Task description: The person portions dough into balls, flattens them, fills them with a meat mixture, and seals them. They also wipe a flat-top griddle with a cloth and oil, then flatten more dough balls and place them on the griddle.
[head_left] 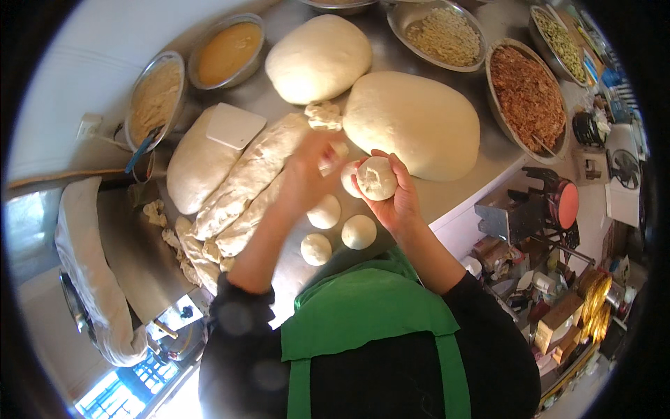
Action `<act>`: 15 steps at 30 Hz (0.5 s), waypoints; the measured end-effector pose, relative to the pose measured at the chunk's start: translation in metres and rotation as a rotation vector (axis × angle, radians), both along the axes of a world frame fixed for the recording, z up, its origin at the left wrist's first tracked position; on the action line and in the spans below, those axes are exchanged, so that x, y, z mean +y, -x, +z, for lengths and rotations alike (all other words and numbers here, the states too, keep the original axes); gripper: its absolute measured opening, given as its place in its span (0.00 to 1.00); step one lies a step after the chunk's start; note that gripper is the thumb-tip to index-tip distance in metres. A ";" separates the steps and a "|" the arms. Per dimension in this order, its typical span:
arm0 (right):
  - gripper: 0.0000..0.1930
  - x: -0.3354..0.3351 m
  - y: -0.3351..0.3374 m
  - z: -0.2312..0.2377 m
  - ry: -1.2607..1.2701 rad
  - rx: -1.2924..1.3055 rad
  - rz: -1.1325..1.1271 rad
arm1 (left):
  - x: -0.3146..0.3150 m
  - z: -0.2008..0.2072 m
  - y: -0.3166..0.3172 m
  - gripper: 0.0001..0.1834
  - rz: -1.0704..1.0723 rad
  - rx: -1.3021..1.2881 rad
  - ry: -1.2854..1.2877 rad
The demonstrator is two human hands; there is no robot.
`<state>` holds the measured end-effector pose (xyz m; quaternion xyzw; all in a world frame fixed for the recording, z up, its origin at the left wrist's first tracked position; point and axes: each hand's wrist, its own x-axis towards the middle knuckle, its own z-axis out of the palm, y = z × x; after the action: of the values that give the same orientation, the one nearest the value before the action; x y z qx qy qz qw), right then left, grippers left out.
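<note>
My right hand (399,199) is cupped around a dough ball (377,179), whose top looks rough and torn. Close to that ball, on its left, another pale dough ball (350,180) shows partly hidden. My left hand (305,174), blurred by motion, is just left of the held ball, with a small piece of dough (335,153) in its fingers. Below the hands, several round dough balls (359,232) rest on the metal table (436,199). Long folded dough strips (244,178) lie under and beside my left forearm. A crumpled dough scrap (324,116) sits beyond my left hand.
Two big dough masses (412,126) lie behind the hands. A white scraper (236,126) rests on another dough mass at left. Bowls of orange liquid (229,54), tan paste (156,98), pale chopped filling (445,36) and reddish-brown filling (526,98) stand around. A stool (567,204) is at right.
</note>
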<state>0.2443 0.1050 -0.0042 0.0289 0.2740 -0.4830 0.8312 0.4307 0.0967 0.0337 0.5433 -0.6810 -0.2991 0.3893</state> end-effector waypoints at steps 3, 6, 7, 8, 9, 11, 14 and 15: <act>0.20 0.015 -0.017 0.008 0.163 0.000 0.097 | 0.056 0.028 0.029 0.18 0.100 0.074 0.013; 0.25 0.037 -0.029 0.015 0.221 -0.149 0.241 | 0.083 0.038 0.017 0.14 0.265 0.091 0.052; 0.26 0.044 -0.032 0.017 0.214 -0.149 0.263 | 0.094 0.041 0.010 0.13 0.216 0.103 0.008; 0.24 0.050 -0.036 0.018 0.149 -0.070 0.297 | 0.105 0.043 0.003 0.11 0.169 0.119 -0.033; 0.23 0.059 -0.042 0.019 0.216 -0.079 0.313 | 0.117 0.044 -0.004 0.10 0.119 0.124 -0.101; 0.21 0.080 -0.060 0.019 0.195 0.053 0.312 | 0.140 0.046 -0.014 0.09 0.244 0.129 -0.054; 0.20 0.109 -0.090 0.019 0.311 -0.001 0.203 | 0.173 0.047 -0.035 0.08 0.336 0.180 -0.128; 0.20 0.119 -0.099 0.019 0.352 0.033 0.187 | 0.184 0.046 -0.040 0.08 0.328 0.183 -0.078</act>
<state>0.3437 0.2242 0.0149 -0.1504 0.2003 -0.4446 0.8600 0.4711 0.2806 0.0794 0.6321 -0.5330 -0.3061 0.4719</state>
